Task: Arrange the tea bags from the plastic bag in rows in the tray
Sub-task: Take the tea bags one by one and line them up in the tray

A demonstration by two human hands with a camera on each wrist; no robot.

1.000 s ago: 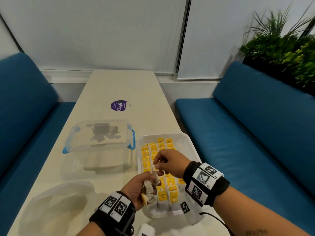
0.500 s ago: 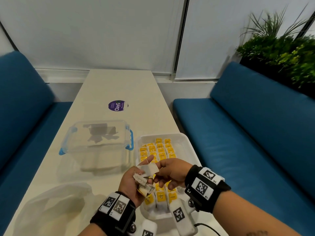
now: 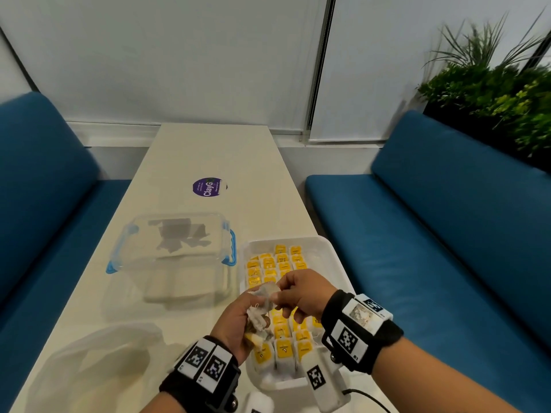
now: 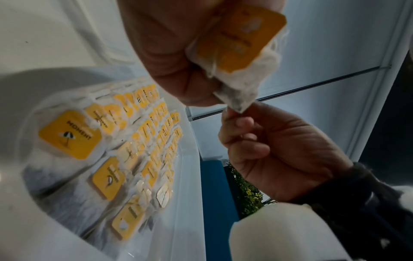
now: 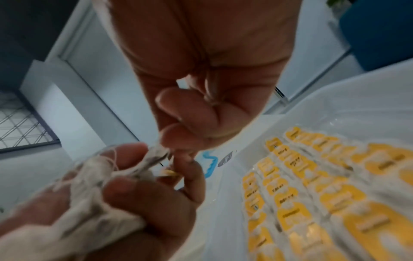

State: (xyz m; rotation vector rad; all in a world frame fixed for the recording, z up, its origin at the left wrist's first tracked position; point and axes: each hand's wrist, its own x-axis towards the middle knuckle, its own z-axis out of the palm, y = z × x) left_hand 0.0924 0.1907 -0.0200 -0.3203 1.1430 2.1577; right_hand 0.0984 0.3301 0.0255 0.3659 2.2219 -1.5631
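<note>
Above the near left part of the white tray (image 3: 338, 265), my left hand (image 3: 253, 312) grips a small bunch of tea bags (image 3: 258, 320); one shows its yellow tag (image 4: 239, 38). My right hand (image 3: 278, 293) pinches the corner of one tea bag (image 4: 238, 104) at the top of that bunch, right against the left fingers (image 5: 125, 153). Rows of tea bags with yellow tags (image 3: 283, 263) lie in the tray under both hands. The crumpled clear plastic bag (image 3: 98, 362) lies on the table at the near left.
A clear lidded box with blue clips (image 3: 173, 254) stands left of the tray. A purple round sticker (image 3: 208, 186) marks the table farther back. Blue benches (image 3: 447, 234) run along both sides, and plants (image 3: 501, 93) stand at the far right.
My right hand came back from over the tray's rows to the left hand's bunch and took hold of a tea bag there. The left hand stayed where it was with its bunch.
</note>
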